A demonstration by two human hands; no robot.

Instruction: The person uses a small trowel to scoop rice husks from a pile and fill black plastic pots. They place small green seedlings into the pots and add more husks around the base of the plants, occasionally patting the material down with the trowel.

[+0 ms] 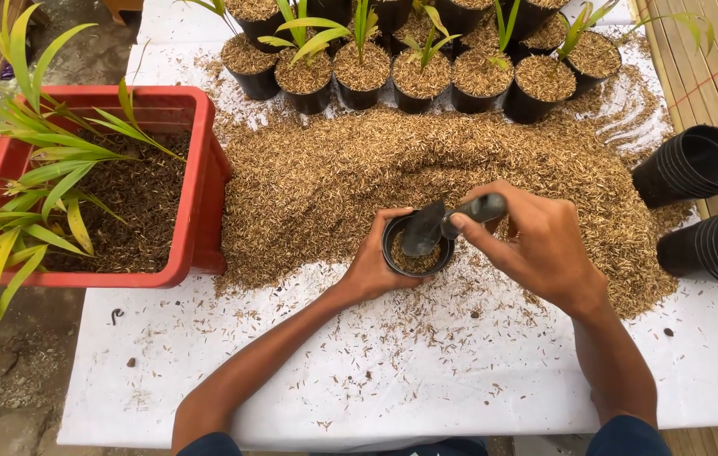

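My left hand grips a small black plastic pot from its left side, holding it upright on the white sheet at the edge of a husk pile. The pot is partly filled with brown husk. My right hand holds a dark trowel by its handle, with the blade tipped down into the mouth of the pot.
A red crate of dark soil and green seedlings stands at the left. Several filled black pots with small plants line the far edge. Two stacks of empty black pots lie on their sides at the right. The white sheet covers the table.
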